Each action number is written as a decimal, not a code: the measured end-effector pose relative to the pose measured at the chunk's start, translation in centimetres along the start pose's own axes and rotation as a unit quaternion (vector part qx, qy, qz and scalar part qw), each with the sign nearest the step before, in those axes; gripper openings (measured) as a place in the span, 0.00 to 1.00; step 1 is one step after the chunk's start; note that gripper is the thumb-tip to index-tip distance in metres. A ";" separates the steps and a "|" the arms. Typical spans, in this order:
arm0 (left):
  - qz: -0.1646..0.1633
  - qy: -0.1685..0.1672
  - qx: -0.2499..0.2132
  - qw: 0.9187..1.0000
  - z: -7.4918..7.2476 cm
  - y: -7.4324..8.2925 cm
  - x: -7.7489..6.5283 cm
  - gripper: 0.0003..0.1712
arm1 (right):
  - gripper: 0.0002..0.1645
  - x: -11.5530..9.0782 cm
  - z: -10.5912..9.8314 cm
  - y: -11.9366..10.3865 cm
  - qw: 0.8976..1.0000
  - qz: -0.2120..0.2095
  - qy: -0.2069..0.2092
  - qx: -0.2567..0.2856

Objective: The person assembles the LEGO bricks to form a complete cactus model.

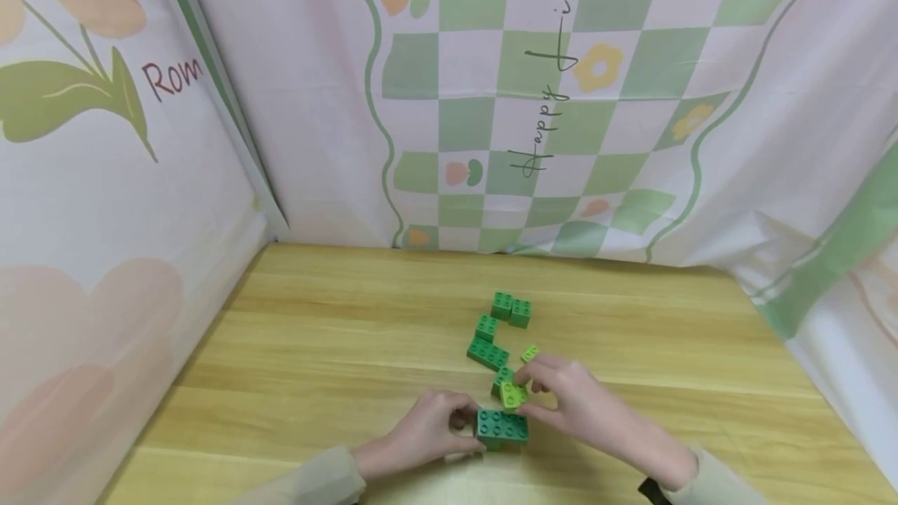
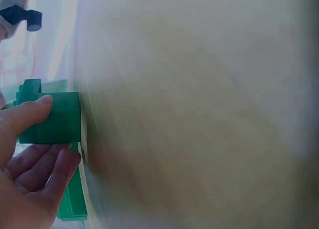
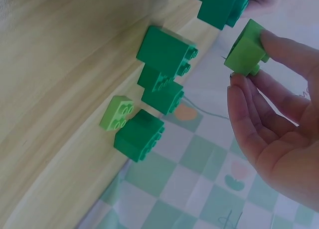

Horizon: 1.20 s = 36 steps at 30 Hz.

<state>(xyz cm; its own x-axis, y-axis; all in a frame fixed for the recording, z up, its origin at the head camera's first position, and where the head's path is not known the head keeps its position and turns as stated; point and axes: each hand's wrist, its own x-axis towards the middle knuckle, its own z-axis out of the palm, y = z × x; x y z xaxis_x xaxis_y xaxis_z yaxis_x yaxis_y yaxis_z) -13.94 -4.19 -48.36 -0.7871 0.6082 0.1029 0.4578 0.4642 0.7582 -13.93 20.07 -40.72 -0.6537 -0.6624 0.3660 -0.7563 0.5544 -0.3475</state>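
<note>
My left hand (image 1: 428,435) grips the left end of a dark green toy building brick (image 1: 502,427), which sits on a smaller green piece near the table's front. In the left wrist view the thumb lies on the side of this brick (image 2: 62,119), with the other fingers around its lower edge. Just above and behind it, my right hand (image 1: 589,404) pinches a lime green brick (image 1: 513,396) between thumb and fingertips. The right wrist view shows this lime brick (image 3: 244,52) held off the table, its studs turned toward the palm.
Behind the hands stand several loose green bricks: a small one (image 1: 503,376), a longer one (image 1: 487,353), another small one (image 1: 486,326) and a pair (image 1: 510,309). A second lime brick (image 1: 529,353) lies beyond the right hand. Printed curtains (image 1: 323,139) border the wooden table (image 1: 316,333).
</note>
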 end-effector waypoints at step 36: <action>0.008 -0.008 -0.004 1.000 -0.1 -0.1 0.0 0.17 | 0.18 0.4 1.7 -2.0 0.999 -0.007 -0.033 0.021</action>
<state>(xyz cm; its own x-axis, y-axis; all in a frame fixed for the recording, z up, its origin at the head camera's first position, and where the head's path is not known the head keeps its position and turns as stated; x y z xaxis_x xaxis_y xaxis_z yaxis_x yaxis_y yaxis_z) -14.01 -4.29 -48.35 -0.7735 0.6251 0.1048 0.4662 0.4491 0.7622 -12.64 17.88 -41.35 -0.6382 -0.7032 0.3135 -0.7630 0.5233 -0.3794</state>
